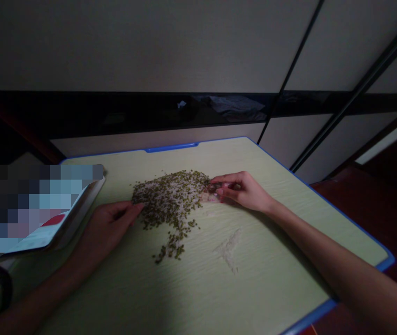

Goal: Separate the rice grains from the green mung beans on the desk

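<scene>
A loose pile of small green beans mixed with white grains, like mung beans and rice [170,197], lies spread on the pale table [271,260]. At the pile's left edge is my left hand [112,225], its thumb and fingers pressed together; what they pinch, if anything, is hidden. My right hand [245,190] is at the right edge, thumb and fingertips closed in a pinch over the grains. Beneath those fingertips shows a small see-through piece with pink marks [215,197], too unclear to name. Nearer me lies a small patch of white grains [230,249].
A blurred-out tablet or screen in a case [58,223] leans at the table's left side. The table has a blue rim with a blue handle [172,147] at the far edge. Behind it stand cabinet doors [142,46] with a dark glossy band.
</scene>
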A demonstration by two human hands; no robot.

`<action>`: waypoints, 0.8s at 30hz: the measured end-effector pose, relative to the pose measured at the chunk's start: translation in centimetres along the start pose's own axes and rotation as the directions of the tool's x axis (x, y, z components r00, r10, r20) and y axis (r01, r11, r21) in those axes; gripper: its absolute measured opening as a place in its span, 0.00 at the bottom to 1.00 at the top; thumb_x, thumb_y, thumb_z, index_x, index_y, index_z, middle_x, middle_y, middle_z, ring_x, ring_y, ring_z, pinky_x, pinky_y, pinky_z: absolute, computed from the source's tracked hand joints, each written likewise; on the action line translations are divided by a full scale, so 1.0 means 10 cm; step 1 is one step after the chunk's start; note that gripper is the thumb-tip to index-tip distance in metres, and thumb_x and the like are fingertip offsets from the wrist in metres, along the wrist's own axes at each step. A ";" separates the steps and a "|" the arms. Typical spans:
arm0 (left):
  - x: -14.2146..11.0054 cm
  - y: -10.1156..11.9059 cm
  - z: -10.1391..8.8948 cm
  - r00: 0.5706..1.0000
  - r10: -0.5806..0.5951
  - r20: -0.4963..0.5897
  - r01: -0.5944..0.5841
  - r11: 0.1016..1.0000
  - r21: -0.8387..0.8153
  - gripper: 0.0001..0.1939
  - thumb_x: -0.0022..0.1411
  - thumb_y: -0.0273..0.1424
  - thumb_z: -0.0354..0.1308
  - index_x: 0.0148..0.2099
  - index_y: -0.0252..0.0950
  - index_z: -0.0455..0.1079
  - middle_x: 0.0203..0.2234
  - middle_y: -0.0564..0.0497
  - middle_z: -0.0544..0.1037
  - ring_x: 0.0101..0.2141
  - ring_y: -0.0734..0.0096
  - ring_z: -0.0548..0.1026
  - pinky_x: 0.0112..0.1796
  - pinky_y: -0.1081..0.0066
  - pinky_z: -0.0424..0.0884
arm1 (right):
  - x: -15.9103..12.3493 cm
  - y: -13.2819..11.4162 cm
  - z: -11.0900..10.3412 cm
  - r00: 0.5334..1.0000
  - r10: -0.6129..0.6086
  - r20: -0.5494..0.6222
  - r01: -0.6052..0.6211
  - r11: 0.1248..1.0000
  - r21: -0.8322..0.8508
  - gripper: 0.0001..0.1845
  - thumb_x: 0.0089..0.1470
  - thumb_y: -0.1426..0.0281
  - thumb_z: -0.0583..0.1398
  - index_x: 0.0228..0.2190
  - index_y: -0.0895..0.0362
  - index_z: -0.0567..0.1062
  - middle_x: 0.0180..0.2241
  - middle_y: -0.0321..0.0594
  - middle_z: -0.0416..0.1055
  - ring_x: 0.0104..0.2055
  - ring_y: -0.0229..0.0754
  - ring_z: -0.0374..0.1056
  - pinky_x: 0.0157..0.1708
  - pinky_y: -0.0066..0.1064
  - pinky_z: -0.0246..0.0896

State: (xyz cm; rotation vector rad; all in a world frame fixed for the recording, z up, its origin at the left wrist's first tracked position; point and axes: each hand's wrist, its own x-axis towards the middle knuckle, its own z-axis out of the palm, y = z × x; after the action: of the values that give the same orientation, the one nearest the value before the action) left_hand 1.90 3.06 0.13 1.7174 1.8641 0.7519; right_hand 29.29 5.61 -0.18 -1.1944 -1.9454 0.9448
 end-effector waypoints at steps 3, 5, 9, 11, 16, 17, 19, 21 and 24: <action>-0.01 0.01 0.00 1.000 0.000 0.004 0.000 1.000 0.000 0.19 0.46 0.46 0.47 0.15 0.37 0.55 0.10 0.61 0.55 0.15 0.79 0.56 0.19 0.76 0.52 | 0.01 -0.01 0.01 1.000 -0.006 0.000 0.006 1.000 0.000 0.18 0.46 0.73 0.56 0.40 0.66 0.73 0.21 0.39 0.70 0.20 0.33 0.61 0.19 0.25 0.56; -0.01 0.01 -0.01 1.000 -0.006 0.003 0.006 1.000 0.002 0.19 0.46 0.46 0.47 0.15 0.38 0.54 0.10 0.61 0.54 0.15 0.79 0.56 0.19 0.76 0.52 | 0.01 -0.01 0.01 1.000 -0.020 0.012 0.020 1.000 0.010 0.18 0.46 0.73 0.56 0.40 0.66 0.73 0.22 0.40 0.70 0.21 0.35 0.63 0.21 0.26 0.57; 0.00 -0.01 -0.01 1.000 0.001 0.003 -0.001 1.000 0.011 0.19 0.47 0.46 0.47 0.15 0.37 0.55 0.10 0.61 0.54 0.15 0.79 0.56 0.20 0.76 0.52 | 0.01 0.00 0.00 0.998 -0.031 0.048 0.031 0.999 0.013 0.18 0.47 0.72 0.55 0.41 0.67 0.72 0.21 0.40 0.69 0.21 0.35 0.62 0.21 0.27 0.56; 0.01 -0.02 -0.01 1.000 0.004 0.008 -0.004 1.000 0.013 0.19 0.46 0.46 0.47 0.15 0.37 0.55 0.10 0.61 0.55 0.15 0.79 0.56 0.20 0.76 0.52 | 0.01 0.01 -0.02 0.997 -0.031 0.068 0.030 0.999 0.011 0.18 0.47 0.72 0.55 0.41 0.67 0.72 0.20 0.39 0.68 0.20 0.34 0.60 0.20 0.26 0.54; 0.01 -0.03 0.00 1.000 -0.012 0.007 0.012 1.000 0.022 0.19 0.45 0.48 0.46 0.16 0.38 0.57 0.10 0.61 0.54 0.16 0.78 0.56 0.19 0.77 0.52 | 0.00 -0.01 -0.05 0.994 -0.022 0.108 0.021 1.000 0.008 0.18 0.47 0.72 0.55 0.40 0.68 0.72 0.17 0.35 0.64 0.18 0.30 0.55 0.17 0.23 0.50; 0.01 -0.03 0.00 1.000 -0.010 0.008 0.010 1.000 0.024 0.19 0.45 0.48 0.46 0.17 0.38 0.57 0.10 0.61 0.54 0.16 0.78 0.56 0.19 0.77 0.52 | 0.00 -0.01 -0.06 0.993 -0.019 0.115 0.018 1.000 0.008 0.18 0.47 0.72 0.55 0.39 0.68 0.72 0.17 0.35 0.63 0.18 0.30 0.54 0.17 0.23 0.49; 0.01 -0.04 0.00 1.000 0.000 0.008 0.000 1.000 0.030 0.19 0.45 0.48 0.46 0.17 0.38 0.57 0.10 0.61 0.54 0.16 0.78 0.56 0.19 0.77 0.52 | -0.01 -0.01 -0.07 0.992 -0.017 0.128 0.016 1.000 0.010 0.17 0.46 0.73 0.56 0.40 0.67 0.73 0.17 0.34 0.63 0.18 0.29 0.53 0.16 0.22 0.48; 0.01 -0.05 -0.01 1.000 0.010 0.007 -0.011 0.999 0.032 0.19 0.45 0.48 0.46 0.16 0.38 0.56 0.10 0.61 0.54 0.16 0.78 0.57 0.19 0.77 0.52 | -0.02 -0.01 -0.08 0.990 -0.018 0.137 0.016 1.000 0.012 0.18 0.46 0.73 0.56 0.40 0.67 0.73 0.17 0.34 0.63 0.18 0.29 0.53 0.16 0.22 0.48; 0.01 -0.05 -0.01 1.000 0.009 0.000 -0.009 1.000 0.026 0.19 0.45 0.48 0.46 0.16 0.38 0.55 0.10 0.61 0.54 0.15 0.79 0.56 0.19 0.77 0.52 | -0.02 0.00 -0.09 0.988 -0.020 0.151 0.017 1.000 0.020 0.17 0.46 0.75 0.55 0.40 0.66 0.73 0.17 0.34 0.63 0.17 0.29 0.52 0.15 0.21 0.46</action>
State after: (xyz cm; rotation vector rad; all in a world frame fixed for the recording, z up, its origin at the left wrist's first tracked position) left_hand 1.45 3.17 -0.13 1.7430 1.8750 0.7350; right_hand 30.13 5.65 0.22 -1.1206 -2.0569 1.0689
